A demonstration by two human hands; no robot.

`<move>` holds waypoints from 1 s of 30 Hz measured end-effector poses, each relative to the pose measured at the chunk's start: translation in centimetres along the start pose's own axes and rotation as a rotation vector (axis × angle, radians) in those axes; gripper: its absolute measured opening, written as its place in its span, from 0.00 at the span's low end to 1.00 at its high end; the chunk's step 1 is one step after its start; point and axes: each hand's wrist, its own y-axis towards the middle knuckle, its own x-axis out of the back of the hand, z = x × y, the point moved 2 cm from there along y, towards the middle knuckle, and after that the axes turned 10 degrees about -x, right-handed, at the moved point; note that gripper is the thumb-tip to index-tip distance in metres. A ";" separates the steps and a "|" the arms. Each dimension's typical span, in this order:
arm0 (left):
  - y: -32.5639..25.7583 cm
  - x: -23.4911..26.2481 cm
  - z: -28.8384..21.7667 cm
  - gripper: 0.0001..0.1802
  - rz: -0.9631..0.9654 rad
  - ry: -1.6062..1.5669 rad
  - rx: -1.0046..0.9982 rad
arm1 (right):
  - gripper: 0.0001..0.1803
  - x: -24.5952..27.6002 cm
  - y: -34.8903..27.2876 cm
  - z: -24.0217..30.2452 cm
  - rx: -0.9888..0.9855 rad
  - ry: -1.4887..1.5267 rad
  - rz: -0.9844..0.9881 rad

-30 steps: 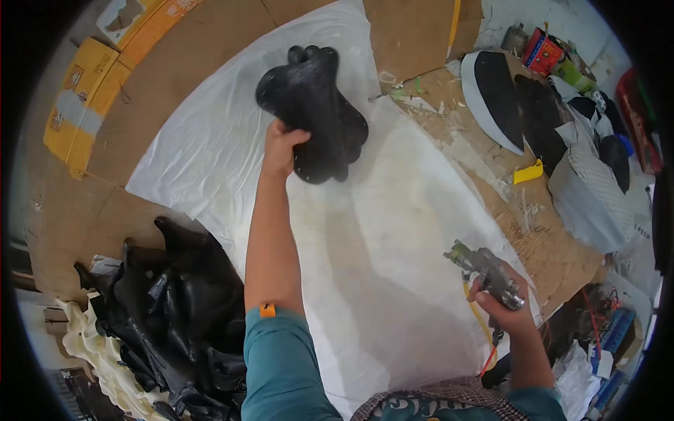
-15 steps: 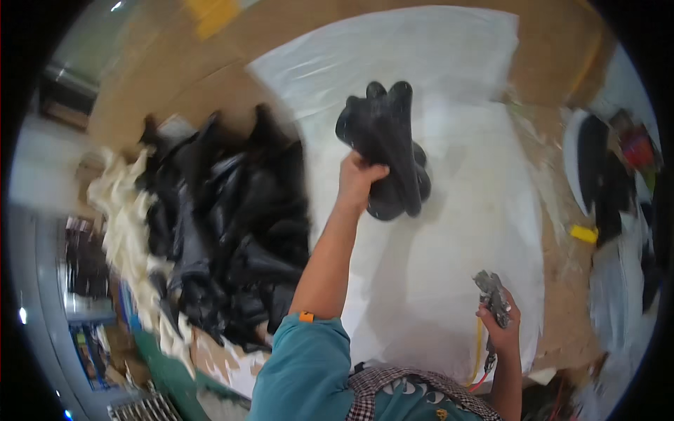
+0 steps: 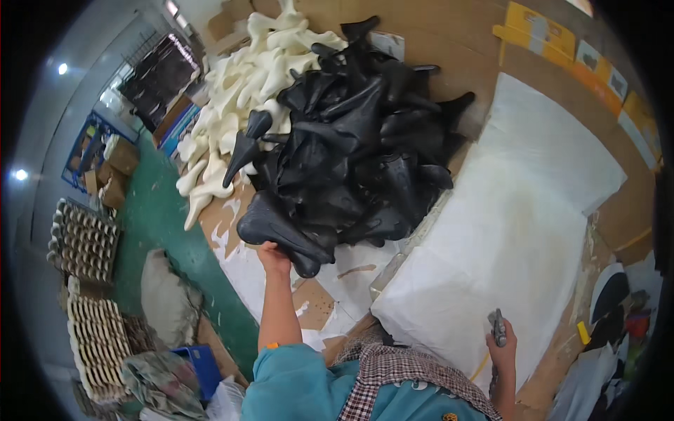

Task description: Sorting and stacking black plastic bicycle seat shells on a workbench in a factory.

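My left hand (image 3: 274,259) grips the lower edge of a black saddle-shaped piece (image 3: 277,228), broad and rounded at one end. The piece is at the near left edge of a heap of similar black pieces (image 3: 344,147); whether it rests on them I cannot tell. In my right hand (image 3: 504,347) is a grey, crusted spray gun (image 3: 498,326), held over the near right part of a white sheet (image 3: 484,252). A thin yellow hose (image 3: 480,366) runs below that hand.
Cream-white moulded pieces (image 3: 260,63) lie behind and left of the black heap. Brown cardboard (image 3: 449,35) borders the work surface. On the green floor (image 3: 151,210) at left stand a stuffed sack (image 3: 168,298), racks of stacked pieces (image 3: 95,340) and a blue crate (image 3: 200,372).
My left hand has carried black pieces from above the white sheet to the heap at left. The view has swung left. My right hand still holds the spray gun.
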 end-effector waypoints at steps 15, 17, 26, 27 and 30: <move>-12.3 17.2 1.2 0.15 -0.459 0.555 0.138 | 0.37 8.6 2.4 -13.6 0.026 -0.733 -0.168; -19.0 21.7 2.5 0.10 -0.553 0.537 0.157 | 0.35 8.5 7.4 -12.4 0.385 -0.817 -0.225; -57.8 35.0 4.2 0.16 -1.348 0.394 0.267 | 0.17 -2.2 -18.0 27.2 1.586 0.145 0.538; -60.2 35.4 4.3 0.16 -1.382 0.406 0.339 | 0.15 -3.2 -20.9 28.7 1.760 0.210 0.697; -65.5 36.5 5.0 0.17 -1.466 0.351 0.343 | 0.17 -5.0 -27.7 31.1 2.014 0.260 0.940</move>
